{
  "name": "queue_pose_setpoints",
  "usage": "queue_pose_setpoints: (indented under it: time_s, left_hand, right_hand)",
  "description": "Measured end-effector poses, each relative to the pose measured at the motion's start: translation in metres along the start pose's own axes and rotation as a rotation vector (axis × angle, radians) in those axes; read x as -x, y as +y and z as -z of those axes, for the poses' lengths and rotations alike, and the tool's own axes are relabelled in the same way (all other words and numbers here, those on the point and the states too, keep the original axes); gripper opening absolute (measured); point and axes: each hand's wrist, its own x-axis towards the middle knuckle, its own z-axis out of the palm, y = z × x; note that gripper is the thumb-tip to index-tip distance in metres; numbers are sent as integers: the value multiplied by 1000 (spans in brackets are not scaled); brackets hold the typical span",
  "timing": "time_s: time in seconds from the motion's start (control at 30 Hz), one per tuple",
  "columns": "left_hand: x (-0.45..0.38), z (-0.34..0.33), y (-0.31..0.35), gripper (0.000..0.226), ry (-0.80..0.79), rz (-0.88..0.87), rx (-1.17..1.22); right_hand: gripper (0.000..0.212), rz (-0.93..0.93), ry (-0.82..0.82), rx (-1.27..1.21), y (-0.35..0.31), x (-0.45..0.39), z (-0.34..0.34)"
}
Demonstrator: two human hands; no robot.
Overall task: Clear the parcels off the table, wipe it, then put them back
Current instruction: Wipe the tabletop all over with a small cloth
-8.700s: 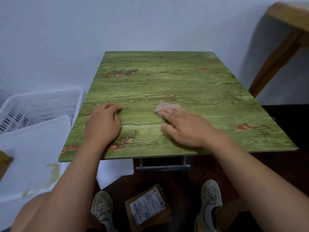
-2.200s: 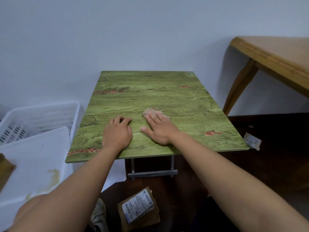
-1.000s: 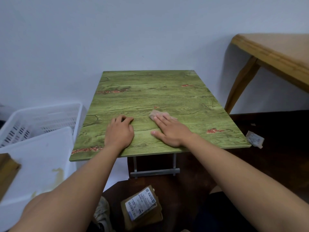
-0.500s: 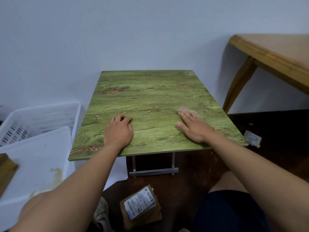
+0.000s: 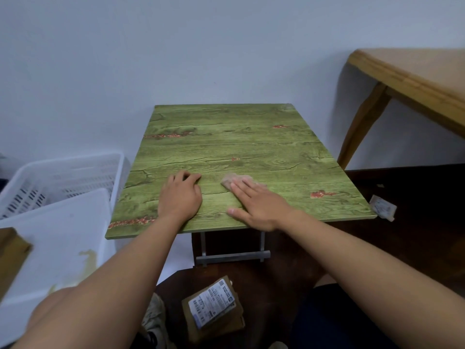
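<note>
Fingers (image 5: 242, 188) of the right hand (image 5: 259, 206) lie straight and slightly spread, pressing a small pinkish-tan cloth (image 5: 230, 179) flat onto the green table (image 5: 251, 144), a little right of the frame's centre. Only the cloth's far edge peeks past the fingertips; it looks soft, thin and limp, probably light enough to bunch or slip unless pressed from above with a flat palm. The left hand (image 5: 181, 196) rests beside it, near centre, fingers loosely curled at the tips and holding nothing, apparently bracing the tabletop.

That top is a smooth printed board with a cracked wood-grain pattern and red flecks, on thin metal legs. No parcels remain on it. A brown cardboard parcel (image 5: 214, 307) with a white label lies on the dark floor at bottom centre; stiff and flat, it would be best taken by its edges. A small white packet (image 5: 382, 210) lies on the floor at right. White plastic crates (image 5: 60, 177) sit at left, a wooden table (image 5: 412, 76) at upper right.
</note>
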Motion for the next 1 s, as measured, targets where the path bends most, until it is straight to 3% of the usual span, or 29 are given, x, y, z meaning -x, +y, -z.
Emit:
queue_pose_setpoints:
  time_s: [0.27,0.4,0.77,1.0]
  left_hand:
    - [0,1,0,40,-7,8,-2]
    - [0,2,1,41,-16,16,-10]
    - [-1,1,-1,40,-7,14,-14]
    - [-1,1,0,41,-16,18,-16]
  right_hand:
    - [81,-316,48,-40,100,21,5]
    - [83,-382,13,-67,111,28,10]
    - [84,62,-3,46,-9,35,-5]
    - [83,18,12,49,15,45,-4]
